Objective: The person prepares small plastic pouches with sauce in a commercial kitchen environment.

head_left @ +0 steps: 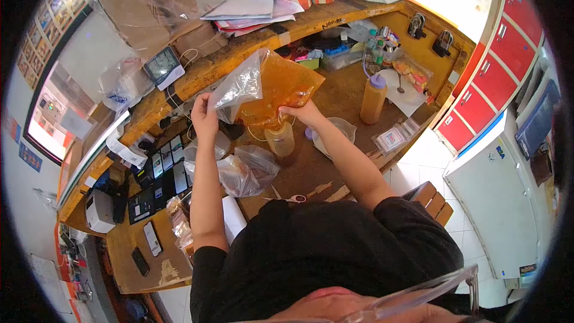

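Note:
A clear plastic bag of orange-brown sauce point(286, 81) is stretched between my two hands above the worktable. My left hand point(205, 118) pinches its clear, unfilled end, with the fingers closed. On the other side, my right hand point(304, 113) grips the lower edge of the sauce-filled part, thumb on top. Right below the bag stands an uncapped, translucent squeeze bottle point(281, 142), its mouth overlapped by the bag's lower edge. A white bowl point(342, 127) sits beside my right forearm. Crumpled clear plastic point(248, 172) lies left of the bottle.
A filled sauce bottle point(373, 103) with a purple cap stands at the right. Scissors point(295, 198) lie near my body. Several phones, including a white-edged one point(153, 238), lie on the left. A shelf ledge point(311, 21) with papers runs along the back.

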Available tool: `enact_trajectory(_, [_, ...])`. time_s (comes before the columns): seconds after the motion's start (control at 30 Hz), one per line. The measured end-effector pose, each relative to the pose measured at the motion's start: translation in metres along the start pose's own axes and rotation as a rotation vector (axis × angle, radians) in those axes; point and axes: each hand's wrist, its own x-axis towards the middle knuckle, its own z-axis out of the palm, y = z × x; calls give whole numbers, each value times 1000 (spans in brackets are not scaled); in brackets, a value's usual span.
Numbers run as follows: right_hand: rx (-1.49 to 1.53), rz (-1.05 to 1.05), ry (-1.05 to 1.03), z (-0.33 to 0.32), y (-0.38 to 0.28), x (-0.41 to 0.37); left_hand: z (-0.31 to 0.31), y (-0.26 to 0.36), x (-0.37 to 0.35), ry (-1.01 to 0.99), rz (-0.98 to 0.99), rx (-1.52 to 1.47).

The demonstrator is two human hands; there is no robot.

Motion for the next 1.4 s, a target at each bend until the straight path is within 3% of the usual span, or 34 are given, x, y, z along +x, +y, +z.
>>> enact_trajectory(0.6, [-40, 26, -39, -3, 4, 9, -4, -6, 0, 2, 0, 24])
enact_trajectory(0.8, [29, -38, 53, 5, 5, 7, -2, -7, -7, 16, -37, -6])
enact_trajectory(0.9, [-8, -3, -27, 0, 8, 9, -8, -15, -8, 38, -23, 13])
enact_trajectory(1.0, [162, 12, -61, -8, 2, 1, -15, -18, -12, 62, -58, 1])
enact_trajectory(1.07, [446, 98, -4, -18, 4, -1, -20, -24, -15, 66, -30, -16])
enact_trajectory(1.3, [326, 14, 16, -25, -2, 0, -16, -24, -22, 84, -53, -14])
enact_trajectory(1.4, [273, -54, 133, -20, -8, 1, -12, -25, -22, 102, -37, -42])
